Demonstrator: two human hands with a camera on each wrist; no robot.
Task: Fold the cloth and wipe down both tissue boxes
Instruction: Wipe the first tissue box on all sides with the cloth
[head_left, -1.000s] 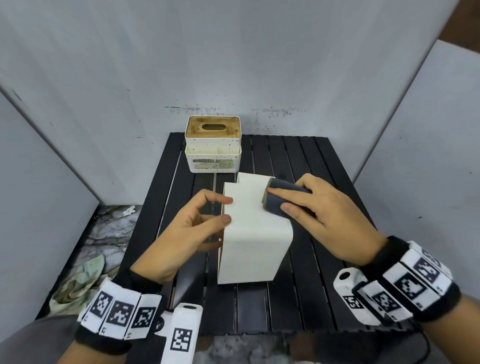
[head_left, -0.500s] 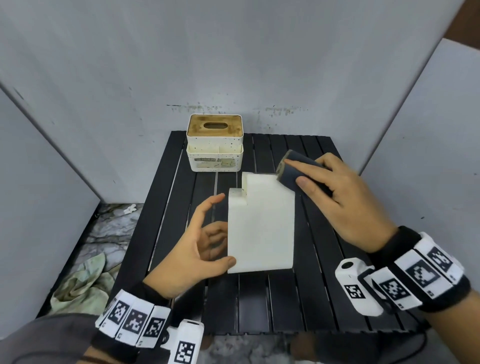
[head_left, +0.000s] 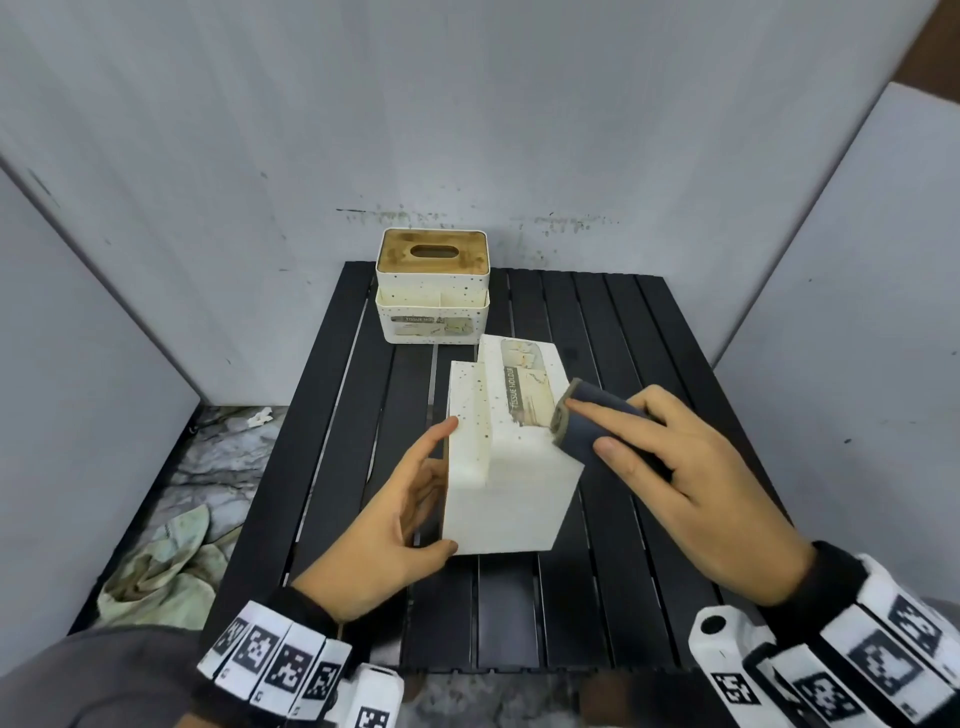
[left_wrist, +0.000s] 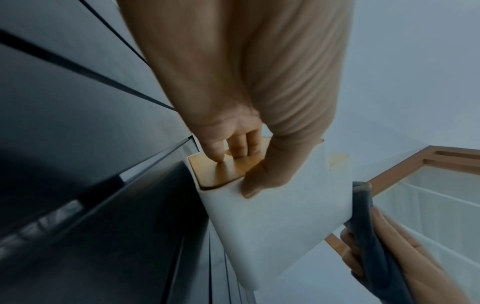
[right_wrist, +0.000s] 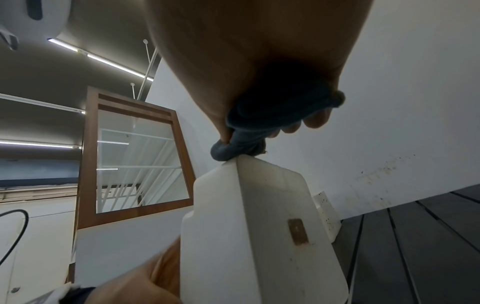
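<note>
The near white tissue box (head_left: 509, 483) lies on its side mid-table, its label face turned up. My left hand (head_left: 415, 499) holds its left end, thumb on the white face (left_wrist: 280, 226) and fingers on the wooden lid (left_wrist: 215, 174). My right hand (head_left: 618, 452) grips a folded dark blue cloth (head_left: 574, 439) and presses it against the box's upper right edge. In the right wrist view the cloth (right_wrist: 259, 115) touches the box's (right_wrist: 259, 236) top corner. The second tissue box (head_left: 434, 296), with a wooden slotted lid, stands upright at the back.
The black slatted table (head_left: 623, 571) is enclosed by grey panels behind and on both sides. A crumpled pale green rag (head_left: 161, 561) lies on the floor to the left of the table.
The near box has been rolled so its label face points up instead of its plain face. My right hand with the cloth went to the far end, then came back nearer along the right edge.
</note>
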